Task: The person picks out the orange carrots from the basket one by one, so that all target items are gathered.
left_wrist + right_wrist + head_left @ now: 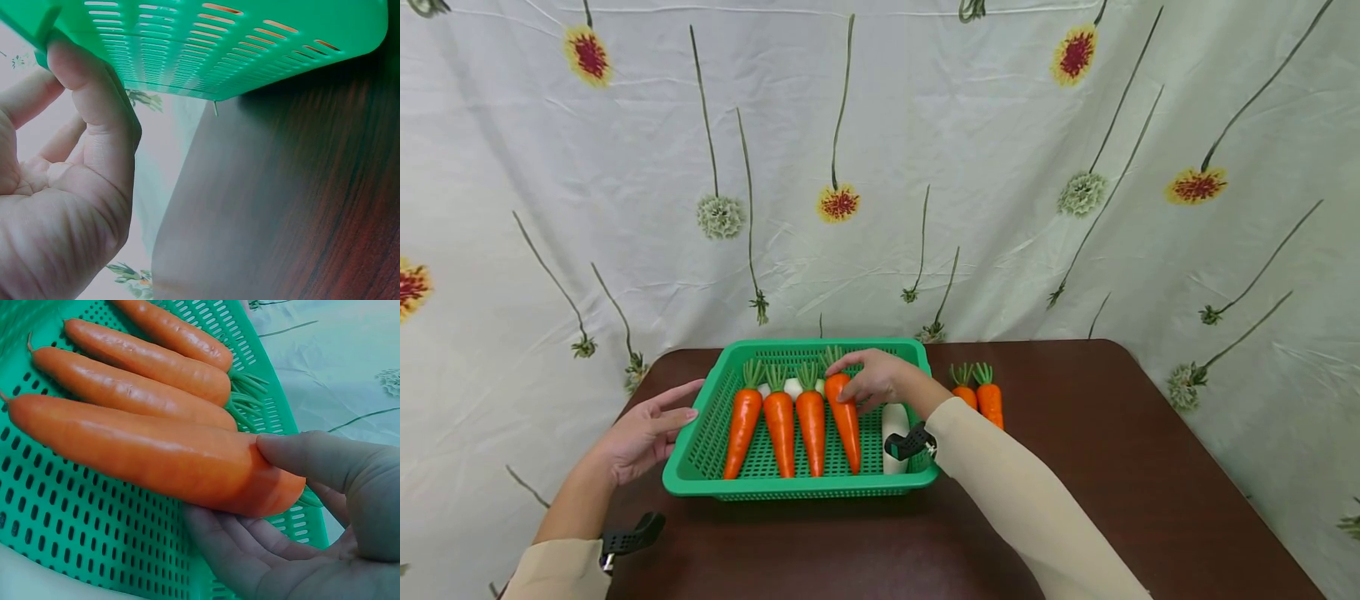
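In the head view, my right hand (878,380) holds an orange carrot (846,425) near its leafy end, inside a green plastic basket (760,485). The right wrist view shows the thumb on top of this carrot and the other fingers beneath it. Three more carrots (779,433) lie side by side to its left, leafy tops away from me. A long white vegetable (895,419) lies at the basket's right, partly covered by the wrist. My left hand (643,435) touches the basket's left rim with thumb and extended fingers; the left wrist view shows its thumb tip against the rim.
Two more carrots (990,403) lie on the dark brown table (1097,467) right of the basket, partly behind my right forearm. Small white pieces (793,387) show behind the carrots in the basket. A flower-patterned white cloth (880,275) hangs behind the table.
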`<control>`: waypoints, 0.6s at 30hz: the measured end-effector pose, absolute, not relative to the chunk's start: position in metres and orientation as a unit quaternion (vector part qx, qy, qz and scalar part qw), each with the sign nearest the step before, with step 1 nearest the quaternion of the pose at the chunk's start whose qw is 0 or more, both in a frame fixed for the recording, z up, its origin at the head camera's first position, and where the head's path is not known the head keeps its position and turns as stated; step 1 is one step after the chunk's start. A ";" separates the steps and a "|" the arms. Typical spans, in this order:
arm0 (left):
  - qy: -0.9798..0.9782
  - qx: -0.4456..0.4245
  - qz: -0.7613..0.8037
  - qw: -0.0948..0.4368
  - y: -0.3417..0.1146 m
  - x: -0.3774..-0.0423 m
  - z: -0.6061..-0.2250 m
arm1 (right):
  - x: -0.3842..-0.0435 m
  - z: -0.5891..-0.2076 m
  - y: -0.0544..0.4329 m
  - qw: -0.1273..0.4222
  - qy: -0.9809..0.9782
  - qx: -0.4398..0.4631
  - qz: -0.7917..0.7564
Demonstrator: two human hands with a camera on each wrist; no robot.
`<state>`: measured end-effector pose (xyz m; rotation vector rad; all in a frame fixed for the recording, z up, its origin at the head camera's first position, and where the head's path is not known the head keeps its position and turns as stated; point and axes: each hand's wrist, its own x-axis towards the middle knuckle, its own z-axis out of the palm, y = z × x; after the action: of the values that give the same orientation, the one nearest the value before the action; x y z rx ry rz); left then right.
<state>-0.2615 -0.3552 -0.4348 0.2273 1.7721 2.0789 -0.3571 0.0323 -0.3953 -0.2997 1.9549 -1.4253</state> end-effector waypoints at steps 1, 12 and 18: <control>0.633 0.082 0.743 0.199 -0.355 -0.262 -0.435 | -0.357 -0.395 0.033 0.345 0.750 -0.115 -0.552; 0.631 0.080 0.746 0.199 -0.355 -0.263 -0.434 | -0.353 -0.390 0.035 0.336 0.738 -0.126 -0.572; 0.628 0.079 0.748 0.202 -0.356 -0.262 -0.435 | -0.349 -0.385 0.037 0.333 0.731 -0.135 -0.580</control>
<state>-0.2621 -0.3555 -0.4347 0.2211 1.7539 2.0879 -0.3491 0.0373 -0.3852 -0.3519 1.9105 -1.5142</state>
